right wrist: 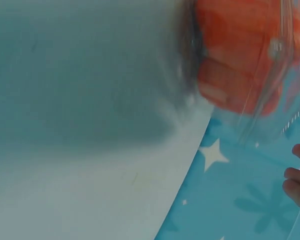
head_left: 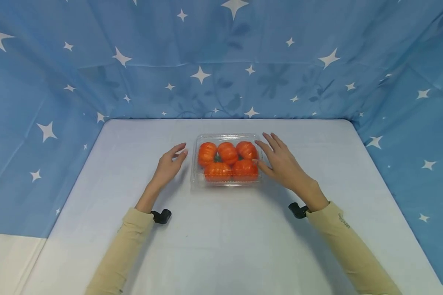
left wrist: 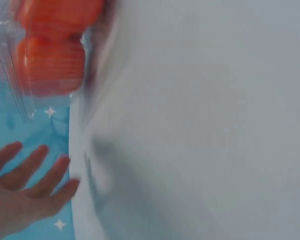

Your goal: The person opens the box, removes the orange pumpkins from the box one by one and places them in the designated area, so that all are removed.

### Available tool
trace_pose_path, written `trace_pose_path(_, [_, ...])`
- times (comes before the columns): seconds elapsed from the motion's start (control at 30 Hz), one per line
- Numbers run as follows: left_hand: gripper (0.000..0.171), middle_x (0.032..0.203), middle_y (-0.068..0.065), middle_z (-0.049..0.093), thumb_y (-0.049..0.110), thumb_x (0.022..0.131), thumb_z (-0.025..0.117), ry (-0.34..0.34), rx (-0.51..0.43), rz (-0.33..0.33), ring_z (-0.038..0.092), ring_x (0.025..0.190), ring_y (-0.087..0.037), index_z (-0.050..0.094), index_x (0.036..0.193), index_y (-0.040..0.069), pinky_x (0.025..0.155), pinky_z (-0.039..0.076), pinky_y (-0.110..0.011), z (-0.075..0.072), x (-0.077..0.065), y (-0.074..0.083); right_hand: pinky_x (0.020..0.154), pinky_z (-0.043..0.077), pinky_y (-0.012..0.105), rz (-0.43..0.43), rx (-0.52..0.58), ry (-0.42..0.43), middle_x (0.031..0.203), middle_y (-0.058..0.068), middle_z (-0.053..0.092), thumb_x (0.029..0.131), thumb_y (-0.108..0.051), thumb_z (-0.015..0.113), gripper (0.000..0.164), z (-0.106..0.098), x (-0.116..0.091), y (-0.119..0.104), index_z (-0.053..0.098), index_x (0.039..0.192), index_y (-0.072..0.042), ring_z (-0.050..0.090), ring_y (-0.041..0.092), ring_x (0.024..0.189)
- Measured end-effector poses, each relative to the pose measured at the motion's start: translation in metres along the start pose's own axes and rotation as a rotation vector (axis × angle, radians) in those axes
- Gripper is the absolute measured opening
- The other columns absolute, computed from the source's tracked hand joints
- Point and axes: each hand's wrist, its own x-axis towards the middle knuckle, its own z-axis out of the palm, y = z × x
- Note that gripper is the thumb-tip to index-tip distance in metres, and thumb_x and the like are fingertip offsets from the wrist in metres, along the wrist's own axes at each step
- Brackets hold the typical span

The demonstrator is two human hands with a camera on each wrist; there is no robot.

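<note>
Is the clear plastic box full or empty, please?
Not empty: the plastic box holds five visible orange ribbed pieces, seen through its clear walls.

Bright, even light on the flat white tabletop (head_left: 225, 246) in the head view, soft shadows beside both beige fabric sleeves (head_left: 122, 250), glints along the clear rectangular plastic box (head_left: 229, 183)! Wrist views: dimmer, greyer, the box smeared by blur in the right.

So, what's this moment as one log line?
clear box: orange items inside | left hand: beside box, apart | right hand: at box edge, contact unclear
</note>
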Motion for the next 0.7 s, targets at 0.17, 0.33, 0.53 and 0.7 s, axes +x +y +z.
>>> trace_pose_path(0.17, [0.049, 0.148, -0.022, 0.055, 0.022, 0.109, 0.047, -0.103, -0.369, -0.201, 0.063, 0.119, -0.034, 0.042, 0.155, 0.004, 0.106, 0.052, -0.047, 0.002, 0.002, 0.001, 0.114, 0.038, 0.064, -0.02, 0.022, -0.052, 0.15, 0.032, 0.047, 0.095, -0.03, 0.074, 0.06, 0.012, 0.011, -0.021, 0.055, 0.14, 0.003, 0.043, 0.055, 0.139])
trace_pose_path(0.33, [0.046, 0.139, -0.019, 0.057, 0.014, 0.108, 0.047, -0.178, -0.543, -0.286, 0.064, 0.101, -0.017, 0.045, 0.153, 0.002, 0.09, 0.058, -0.029, 0.004, 0.004, -0.003, 0.113, 0.042, 0.06, -0.087, 0.029, -0.048, 0.145, 0.03, 0.053, 0.095, -0.032, 0.074, 0.058, 0.024, 0.019, -0.038, 0.058, 0.138, 0.003, 0.049, 0.052, 0.135])
trace_pose_path(0.53, [0.047, 0.118, -0.005, 0.061, 0.009, 0.107, 0.05, -0.203, -0.633, -0.336, 0.063, 0.093, -0.014, 0.045, 0.153, 0.002, 0.082, 0.058, -0.024, 0.007, 0.004, -0.006, 0.112, 0.044, 0.058, -0.141, -0.002, -0.084, 0.144, 0.028, 0.055, 0.096, -0.036, 0.073, 0.058, 0.036, 0.023, -0.058, 0.058, 0.138, 0.001, 0.052, 0.049, 0.134])
trace_pose_path(0.7, [0.048, 0.113, -0.003, 0.062, 0.01, 0.105, 0.056, -0.181, -0.664, -0.343, 0.062, 0.09, -0.013, 0.047, 0.152, 0.004, 0.079, 0.058, -0.024, 0.009, 0.004, -0.007, 0.114, 0.043, 0.055, -0.186, -0.061, -0.136, 0.147, 0.025, 0.055, 0.095, -0.043, 0.073, 0.064, 0.044, 0.029, -0.074, 0.057, 0.143, -0.005, 0.05, 0.046, 0.138])
